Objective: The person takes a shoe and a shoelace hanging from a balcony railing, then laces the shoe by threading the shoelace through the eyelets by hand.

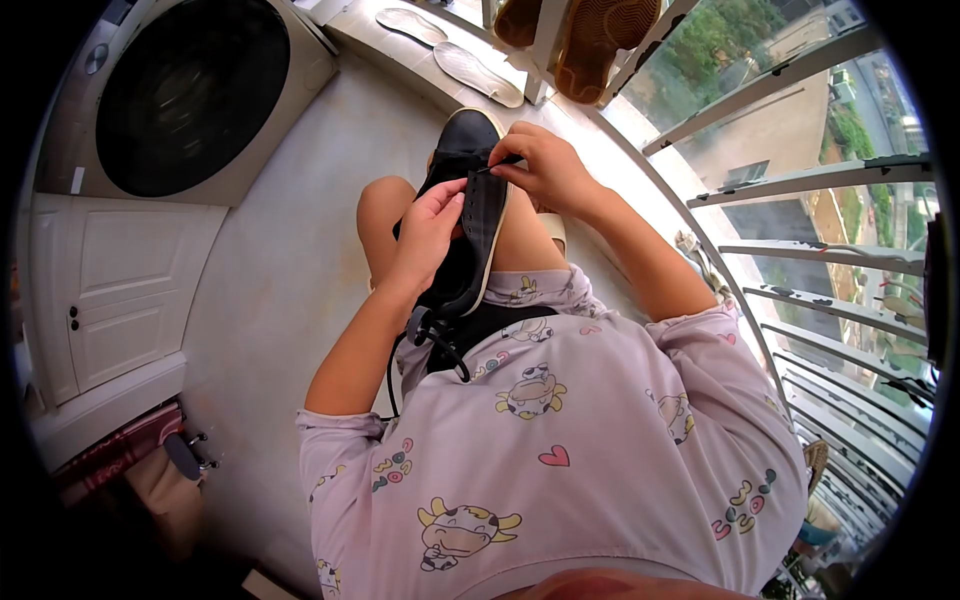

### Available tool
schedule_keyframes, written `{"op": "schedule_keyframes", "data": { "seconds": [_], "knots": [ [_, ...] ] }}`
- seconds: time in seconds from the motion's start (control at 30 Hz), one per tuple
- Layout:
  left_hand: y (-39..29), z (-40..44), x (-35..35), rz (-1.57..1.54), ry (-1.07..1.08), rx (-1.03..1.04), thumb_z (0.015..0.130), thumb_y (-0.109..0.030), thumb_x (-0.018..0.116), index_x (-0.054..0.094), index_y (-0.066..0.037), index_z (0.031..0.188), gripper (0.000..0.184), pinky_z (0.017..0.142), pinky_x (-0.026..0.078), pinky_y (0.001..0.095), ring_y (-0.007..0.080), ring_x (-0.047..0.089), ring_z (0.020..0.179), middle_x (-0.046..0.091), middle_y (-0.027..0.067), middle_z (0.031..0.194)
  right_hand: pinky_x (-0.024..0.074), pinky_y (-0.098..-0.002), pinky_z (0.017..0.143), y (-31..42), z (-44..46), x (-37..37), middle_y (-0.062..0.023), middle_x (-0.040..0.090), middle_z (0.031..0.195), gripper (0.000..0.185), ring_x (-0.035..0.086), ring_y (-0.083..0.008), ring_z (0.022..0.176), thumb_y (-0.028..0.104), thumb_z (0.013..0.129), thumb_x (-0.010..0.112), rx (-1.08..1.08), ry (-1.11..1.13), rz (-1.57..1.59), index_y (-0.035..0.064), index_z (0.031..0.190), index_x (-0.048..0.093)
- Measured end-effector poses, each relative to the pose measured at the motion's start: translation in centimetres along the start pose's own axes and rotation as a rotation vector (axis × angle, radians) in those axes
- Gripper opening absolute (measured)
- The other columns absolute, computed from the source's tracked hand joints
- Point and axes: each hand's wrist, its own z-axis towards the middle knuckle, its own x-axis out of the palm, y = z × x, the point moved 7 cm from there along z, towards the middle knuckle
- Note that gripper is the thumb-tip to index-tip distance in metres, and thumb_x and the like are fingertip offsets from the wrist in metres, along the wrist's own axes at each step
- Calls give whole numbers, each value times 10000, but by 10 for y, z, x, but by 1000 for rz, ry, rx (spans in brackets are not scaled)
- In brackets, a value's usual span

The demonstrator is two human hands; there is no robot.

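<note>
A black sneaker (487, 225) with a pale sole edge rests over my legs, its toe pointing away from me. My left hand (430, 228) is closed on the sneaker at its opening, thumb and fingers near the tongue and the row of eyelets. On the far side, my right hand (542, 168) pinches a dark shoelace (507, 161) close to the upper eyelets by the toe. The lace's tip is hidden by the fingers. Near the heel, a black cord (455, 355) loops down over my patterned clothes.
Two light insoles (478, 74) lie on the ledge ahead. Brown-soled shoes (603, 45) stand propped by the white window railing (800, 182) on the right. A washing machine (310, 60) and a white cabinet (135, 250) are at the left, with bags (165, 490) below.
</note>
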Motion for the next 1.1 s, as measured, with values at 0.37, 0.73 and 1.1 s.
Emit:
{"op": "schedule_keyframes", "data": {
  "seconds": [0.37, 0.73, 1.1],
  "knots": [
    [6, 5, -1, 19, -3, -17, 977, -164, 451, 534, -40, 1220, 286, 727, 485, 221, 51, 576, 863, 617, -2, 1002, 463, -325, 664, 2, -4, 2, -58, 553, 821, 114, 563, -241, 775, 117, 766, 687, -17, -4, -40, 86, 858, 627],
    [2, 7, 4, -24, 23, -29, 964, -89, 448, 507, -14, 1213, 267, 693, 495, 209, 67, 607, 828, 637, 33, 985, 483, -364, 672, 22, 7, 0, -51, 546, 859, 107, 565, -265, 854, 121, 763, 659, -206, 37, -233, 105, 848, 596],
    [4, 9, 3, -31, 0, -2, 952, -98, 491, 509, -10, 1184, 249, 632, 476, 201, 63, 596, 744, 632, 23, 908, 490, -364, 678, 27, 5, 22, -61, 542, 862, 96, 567, -259, 863, 106, 765, 657, -240, 65, -247, 88, 840, 599]
  ]
}}
